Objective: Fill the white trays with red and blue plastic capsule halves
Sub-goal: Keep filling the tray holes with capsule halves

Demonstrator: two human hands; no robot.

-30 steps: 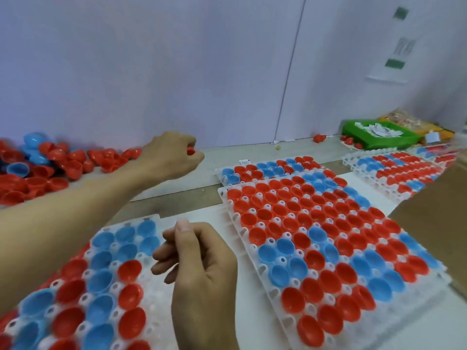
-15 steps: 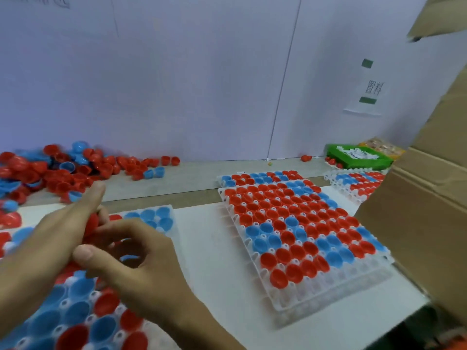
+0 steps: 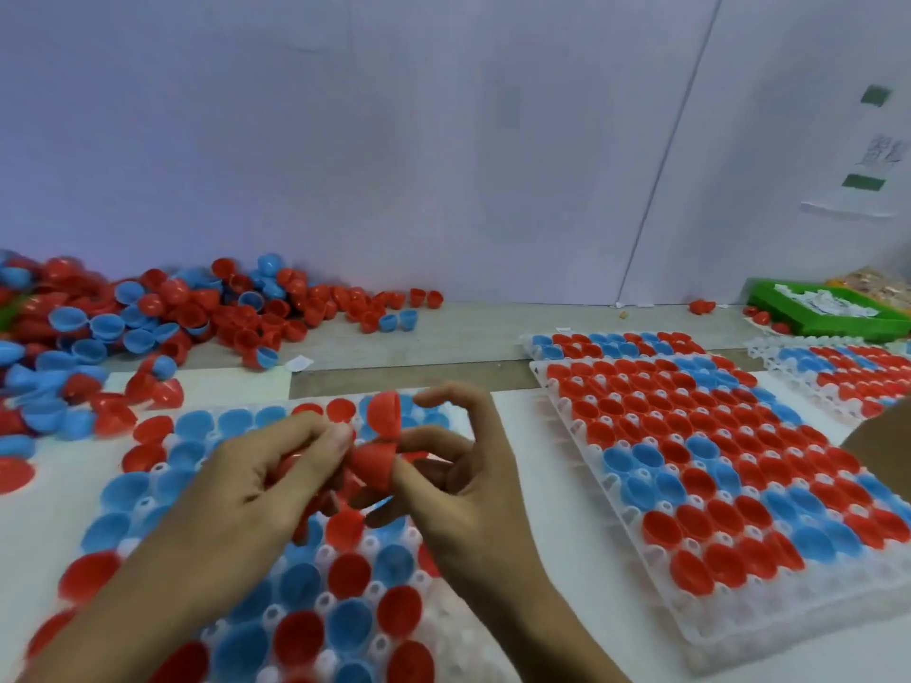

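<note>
Both hands meet above the near white tray (image 3: 446,621), which holds red and blue capsule halves in most of its cups. My left hand (image 3: 251,490) grips a bunch of red capsule halves (image 3: 315,505) in its curled fingers. My right hand (image 3: 458,485) pinches a red capsule half (image 3: 372,465) between thumb and fingers, with a second red half (image 3: 387,414) standing hinged open just above it. The two hands touch at that piece. A loose pile of red and blue halves (image 3: 148,317) lies at the back left.
A filled white tray (image 3: 680,628) sits to the right, with another (image 3: 532,345) behind it and a third (image 3: 769,354) at far right. A green bin (image 3: 769,317) with white pieces stands at the back right. A brown cardboard edge (image 3: 882,433) enters from the right. A wall runs close behind.
My left hand came back from the pile at the back left with red halves. Both hands joined over the near tray, and my right hand now pinches a red half.
</note>
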